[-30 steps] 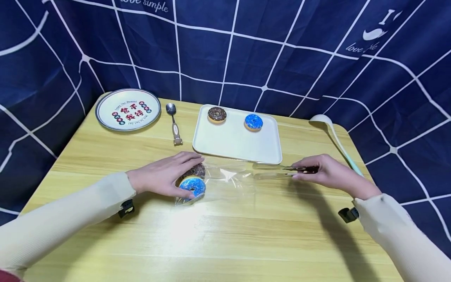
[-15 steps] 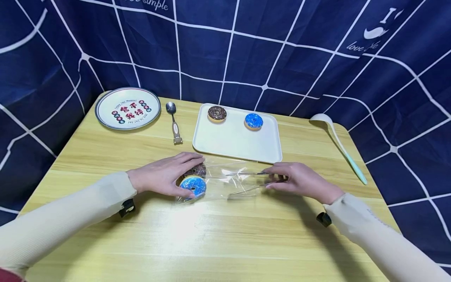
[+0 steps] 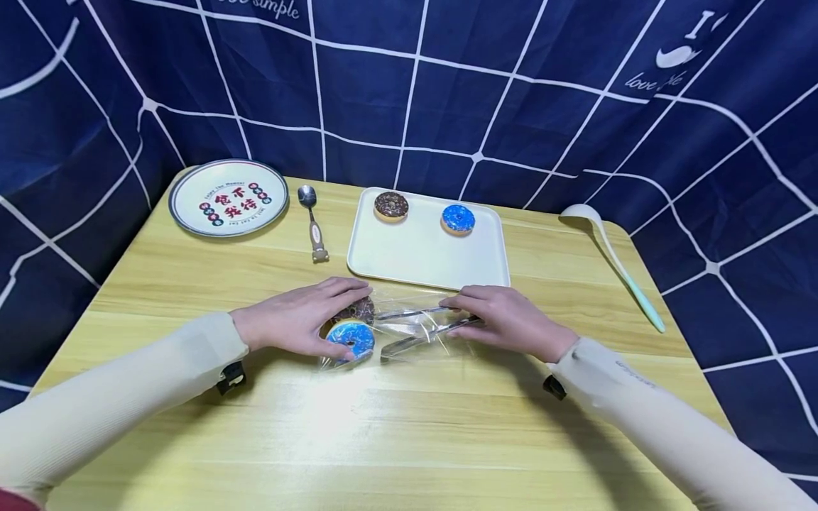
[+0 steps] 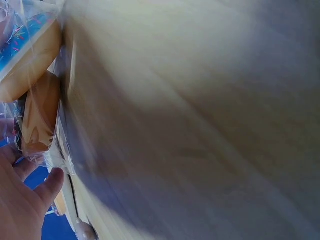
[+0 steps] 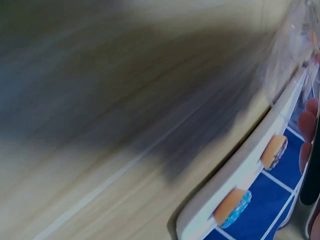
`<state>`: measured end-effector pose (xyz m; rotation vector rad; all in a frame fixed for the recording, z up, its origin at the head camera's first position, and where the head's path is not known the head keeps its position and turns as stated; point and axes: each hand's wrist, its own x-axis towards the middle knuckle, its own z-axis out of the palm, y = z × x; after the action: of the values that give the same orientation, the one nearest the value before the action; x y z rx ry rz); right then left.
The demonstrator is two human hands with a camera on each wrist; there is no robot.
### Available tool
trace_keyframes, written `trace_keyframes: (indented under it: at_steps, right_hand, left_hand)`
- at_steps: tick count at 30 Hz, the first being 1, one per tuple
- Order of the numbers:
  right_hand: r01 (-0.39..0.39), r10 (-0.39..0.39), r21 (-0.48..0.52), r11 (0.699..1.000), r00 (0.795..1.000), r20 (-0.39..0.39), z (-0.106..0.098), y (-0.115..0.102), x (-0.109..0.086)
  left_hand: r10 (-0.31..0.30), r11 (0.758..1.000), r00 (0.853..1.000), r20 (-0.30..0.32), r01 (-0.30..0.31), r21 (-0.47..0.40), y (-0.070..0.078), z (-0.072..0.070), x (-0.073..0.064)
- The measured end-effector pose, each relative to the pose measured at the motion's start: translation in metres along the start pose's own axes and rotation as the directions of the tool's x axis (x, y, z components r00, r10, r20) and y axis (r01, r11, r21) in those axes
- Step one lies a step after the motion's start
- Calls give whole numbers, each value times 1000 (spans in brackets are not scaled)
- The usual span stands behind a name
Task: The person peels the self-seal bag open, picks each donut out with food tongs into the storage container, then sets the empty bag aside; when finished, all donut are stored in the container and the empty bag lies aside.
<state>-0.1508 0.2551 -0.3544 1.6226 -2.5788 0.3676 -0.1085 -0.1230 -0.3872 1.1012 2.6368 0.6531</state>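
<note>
A clear plastic bag (image 3: 415, 330) lies on the table with a blue sprinkled doughnut (image 3: 355, 336) and a chocolate doughnut (image 3: 359, 310) at its left end. My left hand (image 3: 307, 316) rests over that end, fingers spread, the thumb on the blue doughnut. In the left wrist view, fingertips (image 4: 52, 185) lie beside the bag's edge. My right hand (image 3: 508, 319) grips a pair of metal tongs (image 3: 399, 348), whose spread arms reach inside the bag. The tongs' tips stand close to the two doughnuts. Dark handle grips (image 5: 311, 175) show at the edge of the right wrist view.
Behind the bag, a white tray (image 3: 424, 259) bears another chocolate doughnut (image 3: 391, 206) and another blue one (image 3: 458, 219). A printed plate (image 3: 192, 202) and a spoon (image 3: 314, 231) lie at back left. Toward the right edge lies a ladle (image 3: 613, 252). Blue grid cloth (image 3: 358, 85) hangs behind the table.
My right hand has moved left, carrying the tongs from the bag's right end deep into it, and the tongs' arms have spread apart. The left hand has stayed in place.
</note>
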Motion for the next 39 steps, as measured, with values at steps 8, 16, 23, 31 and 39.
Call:
trace_keyframes:
  at_steps: [8, 16, 23, 31, 39]
  right_hand:
    - [63, -66, -74, 995, 997, -36, 4, -3, 9]
    - [75, -75, -49, 996, 997, -6, 4, -5, 18]
    - [54, -52, -47, 997, 998, 34, 3, -8, 21]
    - [92, -92, -30, 995, 996, 10, 4, -9, 21]
    - [102, -102, -18, 995, 995, -12, 3, -9, 17]
  left_hand:
    - [11, 1000, 1000, 1, -11, 6, 1, 0, 2]
    - [24, 1000, 1000, 0, -24, 9, 2, -1, 2]
    - [20, 1000, 1000, 1, -20, 2, 1, -1, 2]
    - [15, 1000, 1000, 22, -15, 3, 0, -1, 0]
    - [14, 1000, 1000, 24, -14, -3, 3, -2, 2]
